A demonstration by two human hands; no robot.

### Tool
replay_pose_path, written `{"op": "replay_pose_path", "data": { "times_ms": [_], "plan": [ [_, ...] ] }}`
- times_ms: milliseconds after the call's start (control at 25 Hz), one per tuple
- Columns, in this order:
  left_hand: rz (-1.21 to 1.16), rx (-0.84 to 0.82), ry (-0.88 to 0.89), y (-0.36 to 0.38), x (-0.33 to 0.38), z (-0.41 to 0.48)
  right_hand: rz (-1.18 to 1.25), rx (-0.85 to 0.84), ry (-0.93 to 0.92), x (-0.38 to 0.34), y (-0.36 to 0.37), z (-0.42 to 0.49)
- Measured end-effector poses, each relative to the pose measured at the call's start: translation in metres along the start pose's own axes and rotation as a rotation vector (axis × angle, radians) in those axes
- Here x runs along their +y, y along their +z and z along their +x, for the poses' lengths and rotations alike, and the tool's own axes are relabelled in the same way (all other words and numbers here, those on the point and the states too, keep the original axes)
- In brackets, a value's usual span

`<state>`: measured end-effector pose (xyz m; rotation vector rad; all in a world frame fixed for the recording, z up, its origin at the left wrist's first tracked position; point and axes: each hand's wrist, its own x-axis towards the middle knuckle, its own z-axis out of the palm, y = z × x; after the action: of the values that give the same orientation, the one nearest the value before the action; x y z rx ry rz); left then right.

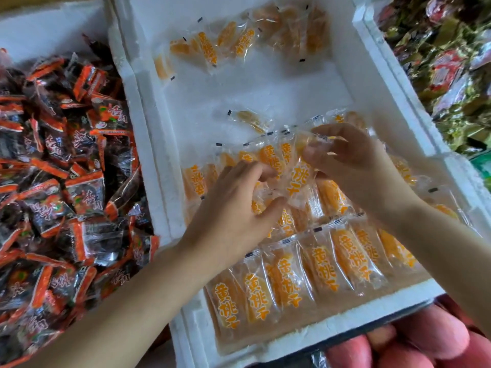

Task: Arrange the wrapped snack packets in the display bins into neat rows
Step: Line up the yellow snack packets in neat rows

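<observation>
Left hand (231, 208) and right hand (353, 160) pinched one peach packet (299, 179) over the bin's (148, 160) middle row (268, 159), its long axis running near edge to far edge, right fingers (332, 140) at the far end.

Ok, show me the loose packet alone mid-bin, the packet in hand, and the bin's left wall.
loose packet (251, 120): head view, its yellow fruit slice.
packet in hand (299, 176): head view, its orange lettering.
bin's left wall (151, 168): head view, bare white foam.
</observation>
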<state>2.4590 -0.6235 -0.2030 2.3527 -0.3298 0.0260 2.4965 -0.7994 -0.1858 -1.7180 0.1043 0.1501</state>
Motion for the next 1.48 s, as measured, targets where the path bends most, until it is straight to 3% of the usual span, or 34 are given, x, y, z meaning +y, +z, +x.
{"op": "replay_pose_path", "data": {
  "times_ms": [80,160,320,520,720,960,1040,1160,1240,1320,1480],
  "plan": [
    [0.347,-0.142,0.063,0.002,-0.013,-0.003,-0.402,-0.074,-0.12,0.009,-0.001,0.012],
    [0.524,-0.289,-0.001,0.006,-0.02,-0.007,-0.631,-0.223,-0.168,0.019,0.001,0.018],
    [0.527,-0.28,-0.01,0.008,-0.024,-0.007,-0.833,-0.413,-0.211,0.03,0.007,0.02],
    [0.548,-0.261,0.007,0.009,-0.025,-0.007,-1.055,-0.355,-0.468,0.037,0.003,0.009],
    [0.535,-0.264,0.045,0.006,-0.025,-0.005,-1.102,-0.379,-0.546,0.034,-0.003,0.008],
    [0.427,-0.114,0.052,-0.011,-0.032,0.042,-0.98,-0.144,-0.454,0.018,0.005,0.058],
    [0.436,-0.087,0.016,-0.012,-0.04,0.068,-0.917,-0.078,-0.376,0.015,0.017,0.091],
    [0.395,-0.138,-0.187,-0.011,-0.071,0.108,-0.864,-0.085,-0.25,0.015,0.043,0.131],
    [0.387,-0.177,-0.253,-0.009,-0.097,0.127,-0.918,-0.144,-0.184,0.018,0.059,0.147],
    [0.447,-0.196,-0.204,-0.006,-0.111,0.136,-1.024,-0.163,-0.152,0.02,0.068,0.157],
    [0.485,-0.074,-0.172,-0.006,-0.108,0.146,-1.103,-0.077,-0.187,0.015,0.067,0.173]
  ]
}}
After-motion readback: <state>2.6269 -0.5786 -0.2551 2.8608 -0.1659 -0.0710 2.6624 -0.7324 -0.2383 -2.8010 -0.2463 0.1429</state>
